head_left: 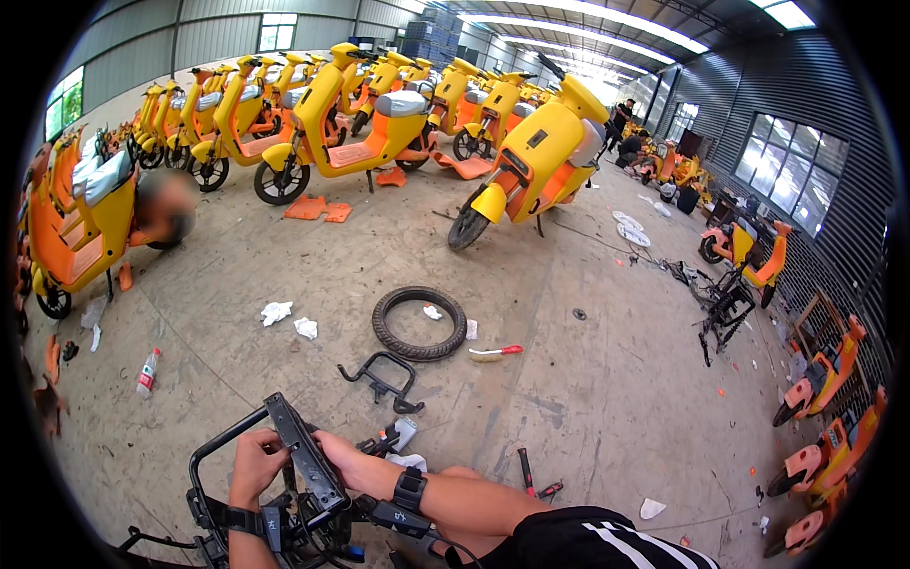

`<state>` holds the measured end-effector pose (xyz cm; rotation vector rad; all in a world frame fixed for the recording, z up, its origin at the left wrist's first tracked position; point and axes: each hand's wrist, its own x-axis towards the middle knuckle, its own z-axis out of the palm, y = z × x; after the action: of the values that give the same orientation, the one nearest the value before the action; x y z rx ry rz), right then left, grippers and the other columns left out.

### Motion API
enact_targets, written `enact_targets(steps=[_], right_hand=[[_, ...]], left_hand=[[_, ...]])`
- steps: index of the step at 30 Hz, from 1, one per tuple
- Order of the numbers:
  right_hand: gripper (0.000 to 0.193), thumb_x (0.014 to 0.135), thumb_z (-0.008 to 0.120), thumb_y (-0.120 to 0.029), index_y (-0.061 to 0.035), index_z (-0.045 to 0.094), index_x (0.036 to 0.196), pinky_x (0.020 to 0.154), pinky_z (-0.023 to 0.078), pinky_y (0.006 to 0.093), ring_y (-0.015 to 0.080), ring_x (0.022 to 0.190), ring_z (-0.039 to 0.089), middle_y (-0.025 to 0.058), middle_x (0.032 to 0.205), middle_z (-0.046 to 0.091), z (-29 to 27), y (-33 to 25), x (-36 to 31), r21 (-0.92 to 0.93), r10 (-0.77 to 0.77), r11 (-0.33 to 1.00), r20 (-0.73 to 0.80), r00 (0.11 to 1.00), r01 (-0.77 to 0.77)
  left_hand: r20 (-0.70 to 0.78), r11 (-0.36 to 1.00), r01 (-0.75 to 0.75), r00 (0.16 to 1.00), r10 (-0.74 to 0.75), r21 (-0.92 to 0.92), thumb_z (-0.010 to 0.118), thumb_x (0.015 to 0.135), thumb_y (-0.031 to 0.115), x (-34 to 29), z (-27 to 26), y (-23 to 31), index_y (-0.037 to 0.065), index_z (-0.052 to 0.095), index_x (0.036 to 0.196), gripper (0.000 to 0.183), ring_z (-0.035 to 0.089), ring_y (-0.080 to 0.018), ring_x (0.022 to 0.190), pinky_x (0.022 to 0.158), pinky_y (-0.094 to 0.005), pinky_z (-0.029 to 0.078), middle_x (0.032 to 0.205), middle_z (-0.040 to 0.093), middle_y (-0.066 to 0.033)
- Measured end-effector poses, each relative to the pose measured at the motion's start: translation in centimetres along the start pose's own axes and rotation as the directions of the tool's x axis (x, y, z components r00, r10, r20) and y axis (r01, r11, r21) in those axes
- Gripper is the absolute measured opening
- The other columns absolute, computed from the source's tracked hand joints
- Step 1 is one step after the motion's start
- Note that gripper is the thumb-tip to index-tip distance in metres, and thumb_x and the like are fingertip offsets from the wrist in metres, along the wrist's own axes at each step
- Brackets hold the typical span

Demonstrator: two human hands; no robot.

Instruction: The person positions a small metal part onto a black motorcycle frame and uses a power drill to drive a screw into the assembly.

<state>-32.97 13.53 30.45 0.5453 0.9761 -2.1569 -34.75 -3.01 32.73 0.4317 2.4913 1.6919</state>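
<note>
A black metal frame (308,455) with a flat, scuffed plate on top and bent tube loops stands close in front of me. My left hand (258,463) is at the left side of the plate, its fingers curled in against the metal. From the right, my right hand (334,453) reaches round the plate's other edge; its fingertips are hidden behind it. Each wrist wears a black strap with a small device. Just beyond the frame, a separate black tubular bracket (387,372) lies on the floor. A silver and black tool (403,436), partly hidden, is beside my right forearm.
A black tyre (419,323) and a red-handled brush-like tool (497,353) lie ahead. A hammer-like tool (526,471) is right of my knee. A plastic bottle (148,371) lies left. Yellow scooters (365,133) stand in rows; a bare black scooter frame (725,308) is at right. People (629,144) work far back.
</note>
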Motion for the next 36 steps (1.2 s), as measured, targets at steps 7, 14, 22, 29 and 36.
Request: enact_targets(steps=[7, 14, 22, 29, 36], right_hand=[[0.035, 0.095, 0.036, -0.029, -0.0094, 0.062, 0.082, 0.045, 0.045, 0.0258, 0.0127, 0.052, 0.057, 0.0033, 0.068, 0.062, -0.1, 0.1, 0.3, -0.012, -0.013, 1.000, 0.018, 1.000, 0.013], [0.035, 0.095, 0.036, -0.029, -0.0089, 0.064, 0.088, 0.051, 0.047, 0.0275, 0.0123, 0.058, 0.058, 0.0030, 0.071, 0.063, -0.2, 0.1, 0.4, -0.082, -0.102, 0.992, -0.049, 0.994, 0.098], [0.033, 0.092, 0.041, -0.030, -0.0077, 0.065, 0.094, 0.061, 0.046, 0.0274, 0.0118, 0.068, 0.059, 0.0039, 0.081, 0.065, -0.1, -0.3, -0.3, -0.157, -0.124, 0.982, -0.134, 0.983, 0.103], [0.028, 0.090, 0.047, -0.022, -0.0062, 0.062, 0.108, 0.076, 0.042, 0.0259, 0.0112, 0.088, 0.057, 0.0052, 0.101, 0.064, -1.0, -3.2, -0.8, -0.167, -0.689, 0.693, -0.437, 0.578, 0.701], [0.031, 0.097, 0.043, -0.022, 0.0011, 0.054, 0.114, 0.063, 0.047, 0.0246, 0.0109, 0.079, 0.057, 0.0056, 0.092, 0.061, 0.6, 0.0, -12.9, -0.076, -0.627, 0.772, 0.072, 0.776, 0.631]], left_hand=[[0.002, 1.000, 0.001, 1.000, -0.001, 0.020, 0.064, 0.067, -0.005, 0.2, -0.1, -1.5, -0.006, 0.054, 0.060, 0.013, 0.056, -0.0118, 0.053, 0.048, -0.0250, 0.045, 0.059, 0.054, -0.0058], [0.037, 0.996, 0.066, 0.997, -0.064, -0.060, 0.064, 0.069, -0.004, 0.2, -0.2, -0.3, -0.006, 0.057, 0.062, 0.010, 0.060, -0.0136, 0.053, 0.049, -0.0257, 0.047, 0.058, 0.058, -0.0072], [0.070, 0.988, 0.111, 0.992, -0.104, -0.106, 0.063, 0.070, -0.002, 0.0, -0.7, 0.0, -0.007, 0.059, 0.064, 0.009, 0.061, -0.0141, 0.053, 0.050, -0.0258, 0.049, 0.058, 0.061, -0.0082], [0.083, 0.959, 0.208, 0.977, -0.196, -0.193, 0.064, 0.071, -0.001, 0.3, -0.6, 0.1, -0.006, 0.063, 0.071, 0.006, 0.061, -0.0145, 0.053, 0.050, -0.0259, 0.048, 0.062, 0.062, -0.0079], [-0.199, 0.968, 0.100, 0.969, -0.147, -0.231, 0.058, 0.085, 0.009, -2.4, -2.3, 1.5, -0.007, 0.065, 0.089, 0.018, 0.056, -0.0117, 0.050, 0.048, -0.0267, 0.050, 0.070, 0.061, -0.0079]])
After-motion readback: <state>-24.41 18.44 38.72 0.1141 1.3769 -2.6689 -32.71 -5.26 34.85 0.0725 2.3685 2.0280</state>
